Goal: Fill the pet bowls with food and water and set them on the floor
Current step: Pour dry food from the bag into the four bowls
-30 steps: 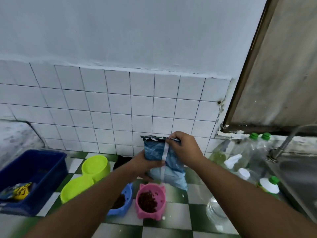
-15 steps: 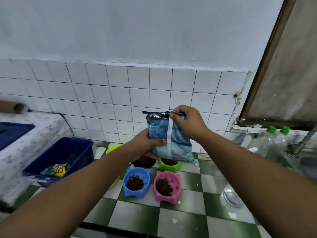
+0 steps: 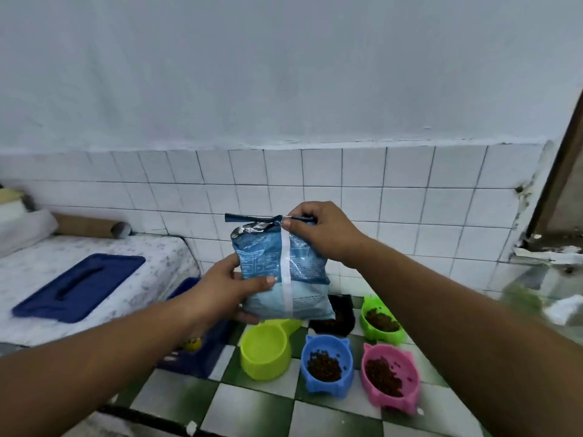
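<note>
above the tabletop (image 3: 252,411), the bag (image 3: 277,279) is held upright and clear of the surface, long axis vertical, mouth at the top. the right grip (image 3: 318,234) pinches the top seal near its right end, fingers curled over the strip. the strip runs left from the pinch, with silver lining showing beneath it. the left grip (image 3: 227,288) wraps the lower left side of the bag, thumb across the front.

all bowls stand on the tabletop, below the bag and toward the person. the blue bowl (image 3: 326,364), pink bowl (image 3: 389,378) and green bowl (image 3: 381,323) hold kibble. the black bowl (image 3: 337,316) is partly hidden by the bag; contents unclear. the lime bowl (image 3: 263,348) is empty, just below the bag's lower left corner, nearer the left grip.

judgement: the food step looks nearly complete; water and floor placement remain. stowing the bag would mean a move down and left to the bin (image 3: 205,364), on the left-grip side.
</note>
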The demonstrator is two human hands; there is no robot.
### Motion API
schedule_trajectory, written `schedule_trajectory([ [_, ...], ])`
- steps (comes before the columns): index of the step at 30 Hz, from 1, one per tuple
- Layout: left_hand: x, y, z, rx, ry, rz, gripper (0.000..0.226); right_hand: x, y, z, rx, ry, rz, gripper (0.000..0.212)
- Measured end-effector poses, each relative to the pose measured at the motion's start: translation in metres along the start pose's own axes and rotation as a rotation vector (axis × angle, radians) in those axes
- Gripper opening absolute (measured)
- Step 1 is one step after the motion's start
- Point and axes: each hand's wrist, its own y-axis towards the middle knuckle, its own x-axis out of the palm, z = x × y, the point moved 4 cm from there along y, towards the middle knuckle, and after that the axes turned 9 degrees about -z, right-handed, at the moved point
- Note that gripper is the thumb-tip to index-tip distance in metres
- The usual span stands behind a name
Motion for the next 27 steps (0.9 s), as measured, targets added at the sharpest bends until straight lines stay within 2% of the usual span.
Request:
schedule_trajectory([
  [4,-0.071,-0.038,-0.002,-0.012,0.024,0.114,0.041,0.066,0.037,-0.03,-0.072,0.115,-0.088,0.02],
  [6,-0.096,-0.048,-0.011,-0.022,0.027,0.17,0.041,0.096,0.051,-0.038,-0.097,0.099,-0.11,0.02],
  [14,-0.151,-0.039,-0.073,-0.078,-0.067,0.369,0.042,0.176,0.104,-0.014,-0.115,0.034,-0.229,0.016],
  [18,-0.177,-0.024,-0.089,-0.095,-0.087,0.423,0.034,0.201,0.138,0.0,-0.133,0.015,-0.263,0.017],
  [27,-0.231,0.033,-0.127,-0.194,-0.138,0.443,0.04,0.238,0.198,0.042,-0.102,-0.057,-0.335,0.021],
])
